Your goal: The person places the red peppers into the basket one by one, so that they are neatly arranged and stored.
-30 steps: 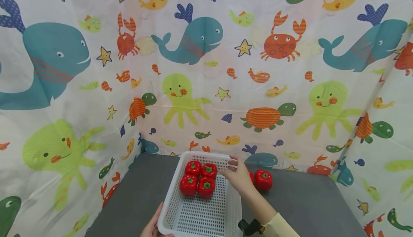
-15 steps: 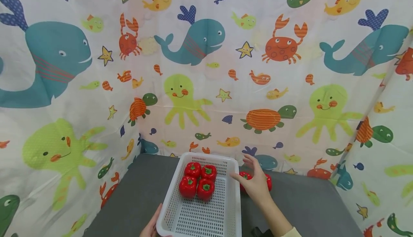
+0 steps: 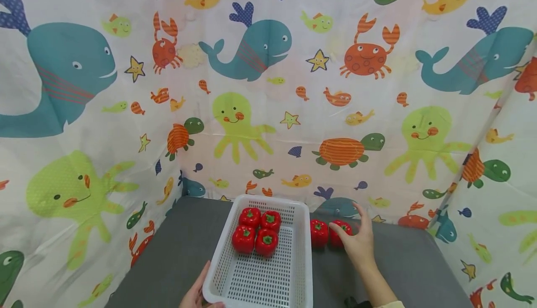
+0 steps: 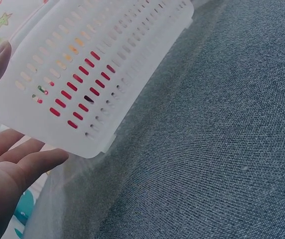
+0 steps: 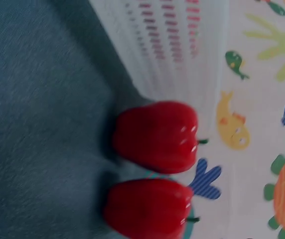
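Observation:
My left hand (image 3: 196, 291) rests at the near left corner of a white perforated plastic basket (image 3: 308, 270), its fingers along the side wall and its thumb by the front wall. The left wrist view shows those fingers (image 4: 33, 157) loosely extended beside the basket (image 4: 97, 144). Several red bell peppers (image 3: 255, 233) with green stems stand grouped in the basket's far left part. Outside its right wall are two more, a nearer bell pepper (image 5: 156, 135) and an outer bell pepper (image 5: 150, 209). My right hand (image 3: 360, 240) spreads thumb and fingers around the outer one, holding nothing.
The basket sits on a dark grey table (image 3: 402, 270) whose surface extends to both sides. A white curtain (image 3: 268, 149) printed with sea animals stands along the back and both sides.
My right hand has moved from over the basket's far right corner rightward, past the nearer loose bell pepper to the outer one. My left hand and the basket stay about where they were.

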Demonstrator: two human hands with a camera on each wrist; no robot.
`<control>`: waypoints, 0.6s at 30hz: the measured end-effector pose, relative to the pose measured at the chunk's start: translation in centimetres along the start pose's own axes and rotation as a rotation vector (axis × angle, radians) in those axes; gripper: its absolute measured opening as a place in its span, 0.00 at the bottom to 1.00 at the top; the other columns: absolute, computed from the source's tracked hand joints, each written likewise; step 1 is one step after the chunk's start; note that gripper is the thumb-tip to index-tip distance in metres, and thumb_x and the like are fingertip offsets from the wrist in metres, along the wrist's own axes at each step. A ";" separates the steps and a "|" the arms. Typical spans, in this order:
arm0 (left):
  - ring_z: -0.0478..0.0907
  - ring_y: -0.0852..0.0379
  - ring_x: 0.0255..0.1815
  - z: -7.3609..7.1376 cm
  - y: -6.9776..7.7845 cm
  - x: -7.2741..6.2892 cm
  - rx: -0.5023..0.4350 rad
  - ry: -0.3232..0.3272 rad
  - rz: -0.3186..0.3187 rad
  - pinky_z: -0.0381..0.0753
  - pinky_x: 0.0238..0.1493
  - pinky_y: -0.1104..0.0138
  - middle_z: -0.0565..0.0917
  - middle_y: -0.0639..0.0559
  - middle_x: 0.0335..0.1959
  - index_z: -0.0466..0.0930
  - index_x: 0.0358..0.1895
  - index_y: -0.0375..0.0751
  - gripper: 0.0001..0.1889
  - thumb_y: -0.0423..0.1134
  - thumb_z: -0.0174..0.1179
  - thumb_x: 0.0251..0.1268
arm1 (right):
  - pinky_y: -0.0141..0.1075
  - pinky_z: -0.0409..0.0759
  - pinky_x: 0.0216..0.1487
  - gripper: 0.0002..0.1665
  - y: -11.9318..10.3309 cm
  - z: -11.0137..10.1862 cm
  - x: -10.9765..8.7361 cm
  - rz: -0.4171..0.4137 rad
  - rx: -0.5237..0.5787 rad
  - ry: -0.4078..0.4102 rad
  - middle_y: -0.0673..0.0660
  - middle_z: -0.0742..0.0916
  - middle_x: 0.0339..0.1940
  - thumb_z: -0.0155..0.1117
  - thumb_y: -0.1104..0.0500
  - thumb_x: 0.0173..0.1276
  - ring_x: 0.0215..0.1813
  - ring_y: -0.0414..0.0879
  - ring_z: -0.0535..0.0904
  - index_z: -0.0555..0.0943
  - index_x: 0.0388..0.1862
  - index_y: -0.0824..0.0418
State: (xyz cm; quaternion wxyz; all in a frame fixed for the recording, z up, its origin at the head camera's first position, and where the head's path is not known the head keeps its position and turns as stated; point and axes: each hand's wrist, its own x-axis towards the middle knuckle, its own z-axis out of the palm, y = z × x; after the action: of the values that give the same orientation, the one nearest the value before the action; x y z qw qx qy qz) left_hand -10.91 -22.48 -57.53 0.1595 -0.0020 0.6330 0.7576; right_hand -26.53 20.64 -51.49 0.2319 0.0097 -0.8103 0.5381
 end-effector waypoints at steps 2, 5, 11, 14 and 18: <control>0.72 0.33 0.69 0.1 0.0 0.1 0.000 0.002 0.000 0.84 0.60 0.47 0.45 0.25 0.79 0.22 0.81 0.41 0.60 0.34 0.69 0.65 | 0.63 0.66 0.74 0.56 0.9 -0.4 0.3 0.016 0.013 -0.002 0.57 0.65 0.78 0.82 0.55 0.56 0.77 0.56 0.58 0.60 0.79 0.47; 0.73 0.34 0.69 0.0 0.0 0.1 0.004 0.008 0.000 0.84 0.60 0.48 0.45 0.25 0.79 0.22 0.81 0.40 0.61 0.33 0.69 0.64 | 0.68 0.62 0.75 0.59 2.2 -0.8 0.9 0.056 0.026 -0.047 0.58 0.60 0.81 0.80 0.53 0.58 0.79 0.58 0.54 0.55 0.82 0.46; 0.74 0.35 0.68 0.0 0.1 0.1 -0.015 0.010 -0.012 0.84 0.59 0.48 0.45 0.26 0.80 0.22 0.81 0.41 0.61 0.33 0.69 0.64 | 0.76 0.51 0.73 0.64 4.7 -1.4 1.7 0.126 0.032 -0.151 0.57 0.52 0.85 0.78 0.53 0.60 0.83 0.61 0.44 0.46 0.84 0.40; 0.74 0.35 0.68 0.1 0.1 0.1 -0.027 0.003 -0.013 0.84 0.59 0.47 0.45 0.26 0.80 0.22 0.81 0.42 0.61 0.33 0.69 0.64 | 0.76 0.48 0.74 0.64 5.9 -1.5 1.6 0.185 -0.004 -0.169 0.58 0.50 0.85 0.78 0.52 0.61 0.84 0.62 0.41 0.45 0.84 0.41; 0.73 0.35 0.69 0.1 -0.1 0.1 -0.039 -0.004 -0.012 0.84 0.60 0.47 0.44 0.26 0.80 0.22 0.81 0.42 0.61 0.34 0.68 0.64 | 0.77 0.48 0.73 0.67 7.4 -1.4 1.5 0.286 -0.058 -0.233 0.63 0.48 0.85 0.77 0.48 0.61 0.83 0.67 0.41 0.41 0.85 0.45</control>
State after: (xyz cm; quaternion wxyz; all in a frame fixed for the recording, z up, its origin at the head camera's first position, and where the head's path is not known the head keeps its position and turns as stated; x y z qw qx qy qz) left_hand -10.96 -22.39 -57.59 0.1649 -0.0075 0.6179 0.7688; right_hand -29.35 25.32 -56.92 0.0576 -0.0499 -0.8399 0.5373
